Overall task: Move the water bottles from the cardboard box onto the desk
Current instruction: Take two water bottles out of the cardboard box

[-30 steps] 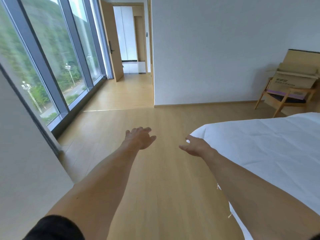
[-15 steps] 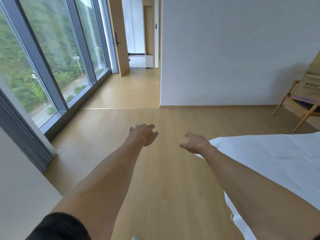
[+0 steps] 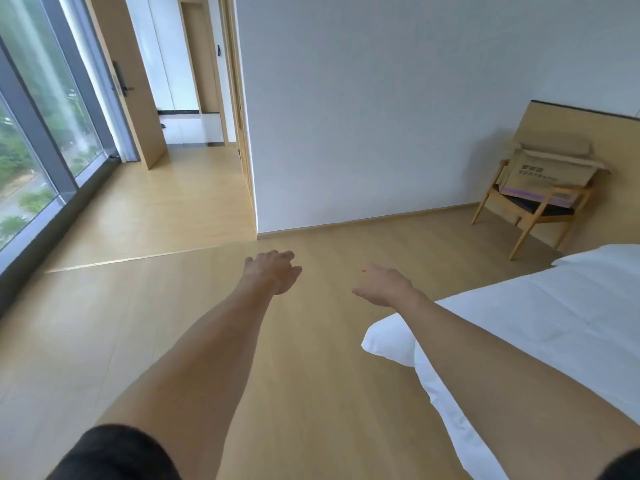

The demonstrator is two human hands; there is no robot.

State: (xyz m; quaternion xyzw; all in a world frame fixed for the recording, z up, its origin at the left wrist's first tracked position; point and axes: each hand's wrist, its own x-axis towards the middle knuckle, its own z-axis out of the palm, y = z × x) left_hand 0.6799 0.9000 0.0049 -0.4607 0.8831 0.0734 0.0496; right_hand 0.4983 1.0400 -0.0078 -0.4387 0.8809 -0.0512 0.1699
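A brown cardboard box [image 3: 550,171] with open flaps sits on a wooden chair [image 3: 533,213] at the far right by the wall. Its inside is hidden, and no water bottles or desk show. My left hand [image 3: 272,275] and my right hand [image 3: 382,285] are stretched out in front of me over the wooden floor, far from the box. Both hold nothing, with fingers loosely relaxed.
A bed with white sheets [image 3: 540,327] fills the right foreground under my right forearm. A white wall corner [image 3: 256,223] stands ahead, with an open doorway and wooden door [image 3: 128,84] to its left. Tall windows [image 3: 31,140] line the left side.
The view has swung to the right, bringing the chair and box fully back into sight. Both hands stay outstretched and empty in much the same pose.
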